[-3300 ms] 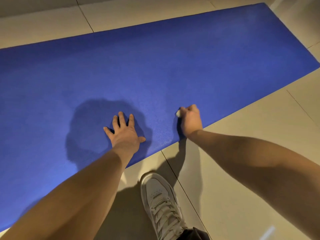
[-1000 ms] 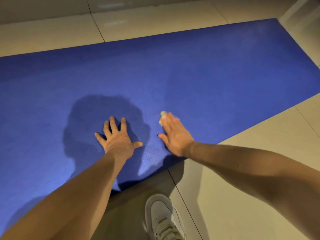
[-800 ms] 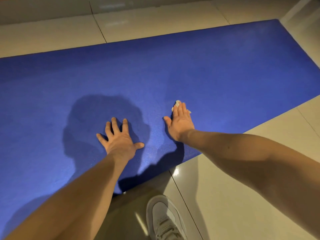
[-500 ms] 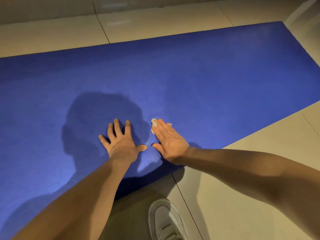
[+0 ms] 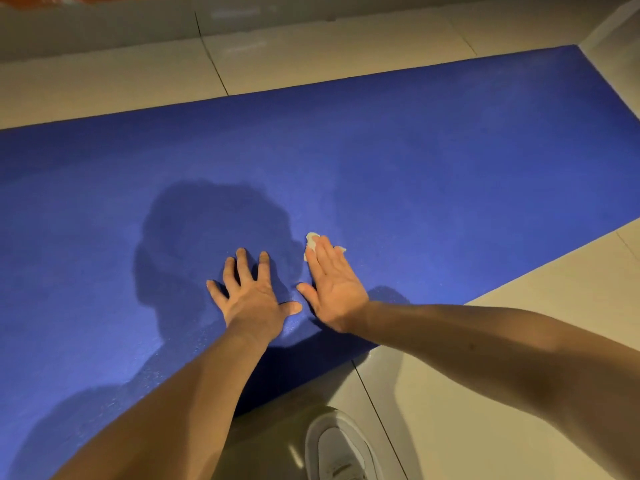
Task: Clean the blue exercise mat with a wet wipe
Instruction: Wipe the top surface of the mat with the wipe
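My left hand [image 5: 251,299] lies palm down on the blue exercise mat [image 5: 450,150], its fingers straight and spread apart, the thumb stuck out toward my right hand [image 5: 334,285]. It holds nothing; it only rests flat on the mat. My right hand is just beside it, the two thumbs nearly meeting, and it is also flat, with the fingers straight and close together, angled a little away from my body. Under those fingertips is the wet wipe [image 5: 311,239], a small crumpled white piece pressed against the mat. I can see only its edges: one bit pokes out past my fingertips on the thumb side and a smaller bit on the little-finger side. The rest is hidden beneath my fingers, which press on it and do not curl round it.

Beyond my left hand a dark shadow [image 5: 207,230] of my head falls across the mat. The mat stretches wide to either side of both hands and lies on a pale tiled floor [image 5: 554,278], whose edge runs close behind my right wrist. Back toward my body, below my right forearm, the toe of my white sneaker [image 5: 341,448] stands on the tiles, near the mat's edge but off it
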{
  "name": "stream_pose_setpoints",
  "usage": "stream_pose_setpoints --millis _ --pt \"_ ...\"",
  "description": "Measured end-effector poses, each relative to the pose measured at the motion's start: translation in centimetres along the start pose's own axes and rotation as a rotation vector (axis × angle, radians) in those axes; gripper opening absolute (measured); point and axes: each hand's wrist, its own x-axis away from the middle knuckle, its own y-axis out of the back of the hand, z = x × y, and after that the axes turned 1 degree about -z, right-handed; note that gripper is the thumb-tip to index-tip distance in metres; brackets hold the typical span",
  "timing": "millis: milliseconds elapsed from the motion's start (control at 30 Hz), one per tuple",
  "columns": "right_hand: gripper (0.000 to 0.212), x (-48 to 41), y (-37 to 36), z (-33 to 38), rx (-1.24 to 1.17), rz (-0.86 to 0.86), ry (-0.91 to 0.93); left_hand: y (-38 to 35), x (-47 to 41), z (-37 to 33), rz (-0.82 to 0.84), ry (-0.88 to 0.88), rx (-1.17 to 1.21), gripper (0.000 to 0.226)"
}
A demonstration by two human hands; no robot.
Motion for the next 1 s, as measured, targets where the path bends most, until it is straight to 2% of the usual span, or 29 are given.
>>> stream_pose_setpoints --millis 100,167,267,333,400,467,533,633,700,733,867,1000 --pt "0.073 -1.0 1.1 -2.6 0.033 0.018 0.047 0.0 -0.1 0.1 0.005 -0.007 0.012 0.116" --pt "0.072 -3.4 2.9 -4.8 0.070 0.024 -0.106 0.1 -0.2 0.4 -0.045 -0.035 0.028 0.108" --pt "0.074 -7.0 5.3 -6.7 0.118 0.049 -0.359 0.4 -0.5 1.0 -0.213 -0.084 0.054 0.079" --pt "0.076 -8.0 5.5 -5.8 0.120 0.061 -0.428 0.9 -1.4 1.3 -0.261 -0.084 0.070 0.070" --pt "0.078 -7.2 4.0 -3.4 0.138 0.035 -0.375 1.5 -2.7 1.7 -0.292 -0.070 0.095 0.069" --pt "0.077 -4.8 2.1 -0.1 0.058 -0.027 -0.209 2.1 -4.4 2.1 -0.321 -0.055 0.120 0.071" --pt "0.079 -2.4 0.6 1.8 -0.033 -0.045 -0.053 2.6 -5.9 2.6 -0.281 -0.038 0.108 0.079" --pt "0.077 -1.9 0.1 0.8 -0.022 -0.021 0.047 2.9 -7.0 3.0 -0.194 -0.037 0.070 0.087" --pt "0.079 -3.6 0.9 -1.1 0.031 0.028 0.050 3.1 -7.1 3.1 -0.188 -0.037 0.075 0.087" --pt "0.080 -5.0 1.6 -2.2 0.059 0.038 0.013 3.1 -7.0 3.2 -0.186 -0.037 0.078 0.087" --pt "0.074 -10.7 5.7 -6.3 0.105 0.027 -0.354 3.2 -6.8 3.0 -0.180 -0.031 0.075 0.087" --pt "0.076 -12.0 5.9 -4.8 0.120 0.049 -0.465 3.4 -6.9 2.7 -0.138 -0.016 0.044 0.087"
